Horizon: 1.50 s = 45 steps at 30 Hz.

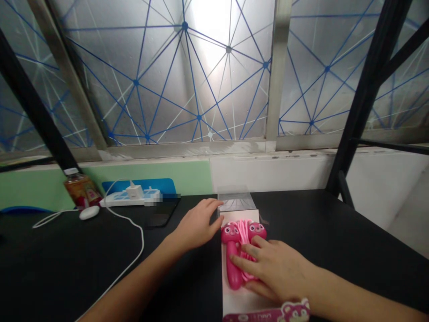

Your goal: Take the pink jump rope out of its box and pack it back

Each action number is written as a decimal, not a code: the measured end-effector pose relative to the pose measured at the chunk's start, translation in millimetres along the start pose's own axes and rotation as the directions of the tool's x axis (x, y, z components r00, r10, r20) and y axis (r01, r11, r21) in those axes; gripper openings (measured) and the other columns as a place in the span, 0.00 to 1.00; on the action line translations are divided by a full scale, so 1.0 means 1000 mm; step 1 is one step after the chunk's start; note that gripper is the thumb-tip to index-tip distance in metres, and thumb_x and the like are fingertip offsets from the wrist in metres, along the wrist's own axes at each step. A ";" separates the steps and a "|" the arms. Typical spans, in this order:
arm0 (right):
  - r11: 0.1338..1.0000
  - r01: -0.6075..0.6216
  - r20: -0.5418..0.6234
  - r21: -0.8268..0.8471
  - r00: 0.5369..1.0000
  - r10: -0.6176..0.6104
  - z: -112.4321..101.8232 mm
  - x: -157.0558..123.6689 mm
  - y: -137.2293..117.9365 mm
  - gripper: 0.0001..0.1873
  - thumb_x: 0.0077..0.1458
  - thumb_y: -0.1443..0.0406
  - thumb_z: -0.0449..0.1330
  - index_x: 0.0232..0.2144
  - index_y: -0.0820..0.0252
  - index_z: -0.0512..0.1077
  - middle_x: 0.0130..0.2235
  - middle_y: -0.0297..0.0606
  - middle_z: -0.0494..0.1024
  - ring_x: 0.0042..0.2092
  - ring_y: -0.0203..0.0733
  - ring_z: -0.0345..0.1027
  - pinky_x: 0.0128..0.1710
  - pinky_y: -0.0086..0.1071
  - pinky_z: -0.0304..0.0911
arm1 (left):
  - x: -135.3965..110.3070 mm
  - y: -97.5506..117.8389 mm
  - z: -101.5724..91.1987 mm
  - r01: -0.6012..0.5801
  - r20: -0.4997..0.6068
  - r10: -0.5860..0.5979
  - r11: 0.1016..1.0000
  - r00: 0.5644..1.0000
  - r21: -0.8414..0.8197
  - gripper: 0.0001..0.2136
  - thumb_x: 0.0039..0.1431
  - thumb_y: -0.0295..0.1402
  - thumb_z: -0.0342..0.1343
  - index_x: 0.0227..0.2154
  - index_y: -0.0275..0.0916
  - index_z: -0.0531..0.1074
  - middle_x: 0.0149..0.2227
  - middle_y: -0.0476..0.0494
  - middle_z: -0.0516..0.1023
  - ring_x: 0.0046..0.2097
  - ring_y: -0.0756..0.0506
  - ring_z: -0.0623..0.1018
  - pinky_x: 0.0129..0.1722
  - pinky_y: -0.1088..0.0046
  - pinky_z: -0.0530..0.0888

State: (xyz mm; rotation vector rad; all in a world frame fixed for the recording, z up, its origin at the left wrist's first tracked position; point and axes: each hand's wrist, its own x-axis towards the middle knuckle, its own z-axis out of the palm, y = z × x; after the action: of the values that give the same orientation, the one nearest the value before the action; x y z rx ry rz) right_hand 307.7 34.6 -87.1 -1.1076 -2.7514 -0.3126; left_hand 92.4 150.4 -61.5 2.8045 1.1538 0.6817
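A pink jump rope (234, 268) with two bear-head handles and a coiled pink cord lies on a white card insert (233, 302). The card's near end carries a dark pink printed strip with a cartoon bear. My right hand (276, 266) rests on the rope from the right, fingers spread over the cord and handles, hiding part of the right handle. At the card's far left corner is my left hand (197, 223), its thumb and fingers apart, the tips at the edge of a clear plastic sleeve (237, 202) behind the card.
On the black table (321, 232), a white power strip (125, 198) with a plugged-in charger (134, 192) stands at back left. Near it are a dark phone (164, 213), a white mouse-like object (89, 213), a drink bottle (81, 188) and a white cable (142, 237). Black posts flank the window.
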 end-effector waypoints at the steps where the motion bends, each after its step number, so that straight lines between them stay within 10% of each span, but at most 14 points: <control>1: 1.000 0.009 0.001 0.003 1.000 -0.009 0.000 0.000 0.000 0.24 0.62 0.55 0.54 0.58 0.55 0.63 0.48 0.45 0.77 0.46 0.56 0.71 0.34 0.43 0.71 | 0.002 -0.006 0.003 -0.019 0.022 0.020 0.999 1.000 -0.028 0.21 0.64 0.39 0.51 0.58 0.41 0.66 0.62 0.39 0.66 0.62 0.40 0.65 0.62 0.60 0.61; 5: 1.000 0.029 0.056 -0.009 0.998 -0.029 0.003 0.003 -0.002 0.25 0.60 0.54 0.56 0.56 0.58 0.64 0.43 0.43 0.79 0.40 0.54 0.72 0.31 0.41 0.69 | 0.009 -0.023 0.011 -0.015 0.137 0.036 0.988 0.990 -0.153 0.23 0.63 0.39 0.52 0.60 0.43 0.65 0.68 0.41 0.55 0.66 0.39 0.60 0.64 0.60 0.59; 21: 0.999 0.017 0.030 0.045 0.999 -0.019 -0.010 -0.001 -0.011 0.26 0.59 0.49 0.55 0.54 0.55 0.64 0.45 0.43 0.77 0.44 0.56 0.69 0.30 0.39 0.68 | 0.011 -0.020 0.014 0.094 0.070 -0.075 0.941 0.995 -0.327 0.14 0.56 0.35 0.58 0.46 0.42 0.74 0.59 0.42 0.70 0.51 0.42 0.77 0.47 0.67 0.75; 45: 0.991 -0.131 0.023 -0.015 0.991 0.132 0.005 0.003 0.000 0.24 0.61 0.52 0.57 0.54 0.58 0.67 0.47 0.45 0.77 0.44 0.54 0.72 0.34 0.41 0.71 | -0.003 0.004 0.014 -0.096 0.053 0.108 0.977 0.993 -0.192 0.14 0.58 0.25 0.51 0.45 0.40 0.74 0.52 0.42 0.76 0.51 0.43 0.76 0.49 0.68 0.72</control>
State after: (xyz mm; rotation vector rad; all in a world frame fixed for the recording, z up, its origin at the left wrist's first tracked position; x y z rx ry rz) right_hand 305.0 38.4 -91.4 -1.2969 -2.6835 -0.3030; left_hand 98.4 147.1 -74.5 2.7174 0.8884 0.6658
